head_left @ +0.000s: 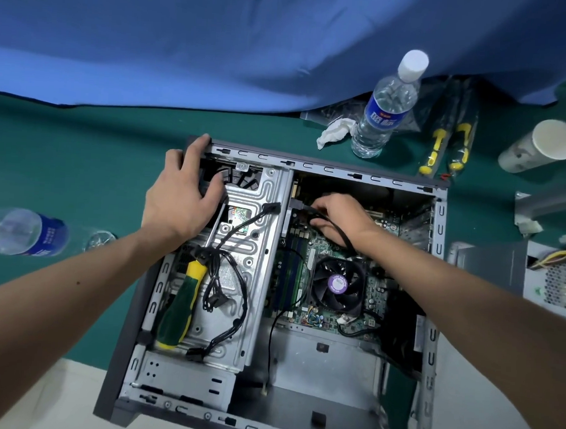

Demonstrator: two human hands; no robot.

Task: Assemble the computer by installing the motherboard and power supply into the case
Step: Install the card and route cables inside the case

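The open computer case (431, 357) lies on its side on the green table. The motherboard (322, 316) sits inside it on the right, with a black CPU fan (337, 286). My left hand (183, 195) rests on the case's far left corner, fingers spread over the rim and the drive cage (261, 245). My right hand (338, 218) reaches into the case above the motherboard and pinches a black cable (308, 209) near its connector. The power supply (551, 281) lies outside the case at the right edge of the view.
A green-and-yellow screwdriver (180, 302) lies on the drive cage among loose black cables. Behind the case stand a water bottle (385, 105), a crumpled tissue (335, 130), bagged yellow tools (446, 147) and a paper cup (537, 146). Another bottle (31, 232) lies at the left. Blue cloth covers the back.
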